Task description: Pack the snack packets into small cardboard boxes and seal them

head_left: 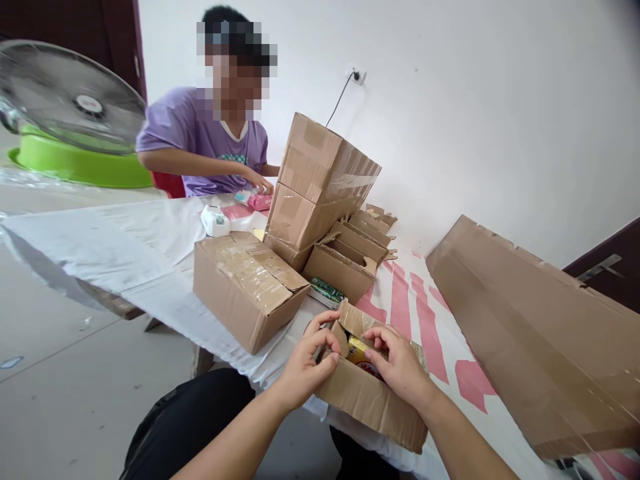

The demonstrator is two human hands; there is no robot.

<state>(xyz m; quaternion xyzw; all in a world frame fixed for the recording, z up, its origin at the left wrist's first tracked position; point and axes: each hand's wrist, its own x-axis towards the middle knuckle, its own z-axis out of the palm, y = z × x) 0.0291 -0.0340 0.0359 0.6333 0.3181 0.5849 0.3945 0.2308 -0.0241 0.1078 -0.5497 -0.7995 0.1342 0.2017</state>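
A small open cardboard box sits at the near edge of the table, tilted in view. Inside it lies a yellow packet with red and dark print, partly hidden by flaps and fingers. My left hand is closed around the box's left end, with its thumb and fingers at a short inner flap. Over the opening, my right hand has curled fingers beside the raised far flap, its thumb close to the yellow packet. What its fingertips pinch, if anything, is hidden.
A taped carton stands to the left, before a tall carton stack. Beyond my box are open cartons and a green packet. A long cardboard piece leans rightward. Across the table, a person touches a pink packet.
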